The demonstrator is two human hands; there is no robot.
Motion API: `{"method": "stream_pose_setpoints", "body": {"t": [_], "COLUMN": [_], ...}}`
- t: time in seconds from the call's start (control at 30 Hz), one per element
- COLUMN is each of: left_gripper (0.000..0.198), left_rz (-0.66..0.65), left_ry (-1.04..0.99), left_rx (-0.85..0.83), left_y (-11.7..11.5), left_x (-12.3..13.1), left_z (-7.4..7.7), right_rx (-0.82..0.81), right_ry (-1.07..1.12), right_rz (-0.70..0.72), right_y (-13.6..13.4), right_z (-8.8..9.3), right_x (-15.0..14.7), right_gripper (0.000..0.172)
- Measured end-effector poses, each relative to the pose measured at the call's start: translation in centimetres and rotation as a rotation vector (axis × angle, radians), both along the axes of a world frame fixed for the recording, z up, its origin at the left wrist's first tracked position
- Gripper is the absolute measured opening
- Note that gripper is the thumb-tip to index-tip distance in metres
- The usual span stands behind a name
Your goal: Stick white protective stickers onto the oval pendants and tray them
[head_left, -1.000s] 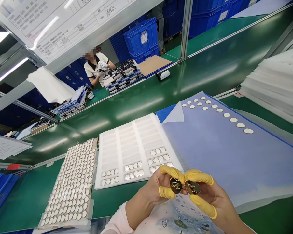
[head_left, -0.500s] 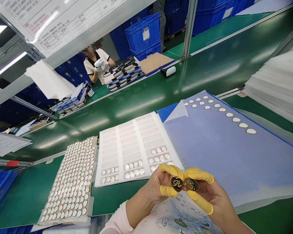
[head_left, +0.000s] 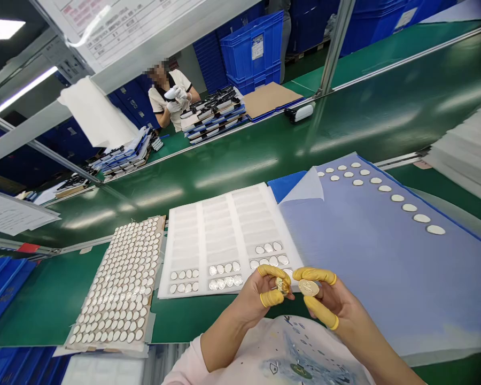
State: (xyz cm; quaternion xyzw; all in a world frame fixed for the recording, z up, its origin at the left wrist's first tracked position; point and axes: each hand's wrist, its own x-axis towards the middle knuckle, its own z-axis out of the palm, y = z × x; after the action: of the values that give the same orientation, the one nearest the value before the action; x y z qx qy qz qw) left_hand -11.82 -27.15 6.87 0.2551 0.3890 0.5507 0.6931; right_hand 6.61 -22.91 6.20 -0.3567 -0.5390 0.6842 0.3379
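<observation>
My left hand point(head_left: 260, 291), in yellow finger cots, pinches a small gold oval badge point(head_left: 282, 286) that is tilted and partly covered by the fingers. Between the yellow-capped fingers of my right hand point(head_left: 331, 299) is another gold oval badge point(head_left: 308, 288), its raised letter design turned up towards me. The two badges are close together, slightly apart. Just beyond my hands lies a white foam tray point(head_left: 220, 230) with several oval pieces in its lowest rows. To the right, a blue sheet point(head_left: 364, 246) carries white oval pieces along its far edge.
A board point(head_left: 116, 283) packed with white ovals lies at the left. Stacked white sheets point(head_left: 468, 149) stand at the far right. Beyond a green divider point(head_left: 224, 166), a person point(head_left: 174, 99) in white gloves handles a white object beside stacked trays point(head_left: 214, 117).
Both badges have been tilted and now catch the light, looking bright gold instead of dark. My hands have drawn slightly apart. The view has shifted a little.
</observation>
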Motion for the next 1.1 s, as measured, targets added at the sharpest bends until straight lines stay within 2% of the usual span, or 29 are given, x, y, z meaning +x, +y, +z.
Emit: {"method": "stream_pose_setpoints", "body": {"t": [0.1,0.23,0.33,0.4,0.57,0.7,0.83,0.97,1.1], "left_gripper": [0.045,0.031,0.035,0.037,0.033,0.03,0.034,0.037,0.032], "left_rz": [0.052,0.16,0.131,0.11,0.096,0.081,0.098,0.098,0.055], "left_ry": [0.313,1.012,1.486,1.623,1.727,1.745,1.715,1.66,1.518], "left_rx": [-0.083,-0.102,-0.128,-0.171,-0.254,-0.286,-0.244,-0.141,0.087], "left_y": [-0.6,-1.1,-0.7,-0.1,1.3,1.3,0.6,0.2,0.6], "left_x": [-2.4,-6.2,-8.3,-9.1,-9.5,-9.5,-9.7,-9.7,-8.5], "left_z": [-1.8,-4.0,-4.6,-4.6,-5.0,-5.7,-5.9,-5.5,-4.6], "right_rx": [0.164,0.455,0.569,0.626,0.764,0.827,0.885,0.909,0.883], "right_ry": [-0.232,-0.674,-0.839,-0.882,-1.018,-1.113,-1.082,-0.99,-0.907], "right_rz": [0.069,0.205,0.258,0.283,0.361,0.394,0.421,0.422,0.362], "right_y": [1.6,3.9,5.4,6.2,7.1,7.2,7.0,6.8,8.6], "right_z": [-1.0,-1.6,-1.9,-2.4,-3.7,-4.1,-4.5,-4.2,-2.5], "right_x": [-0.4,-2.4,-5.2,-7.4,-11.6,-12.2,-11.7,-10.5,-6.4], "right_gripper": [0.024,0.021,0.024,0.026,0.017,0.019,0.013,0.015,0.02]}}
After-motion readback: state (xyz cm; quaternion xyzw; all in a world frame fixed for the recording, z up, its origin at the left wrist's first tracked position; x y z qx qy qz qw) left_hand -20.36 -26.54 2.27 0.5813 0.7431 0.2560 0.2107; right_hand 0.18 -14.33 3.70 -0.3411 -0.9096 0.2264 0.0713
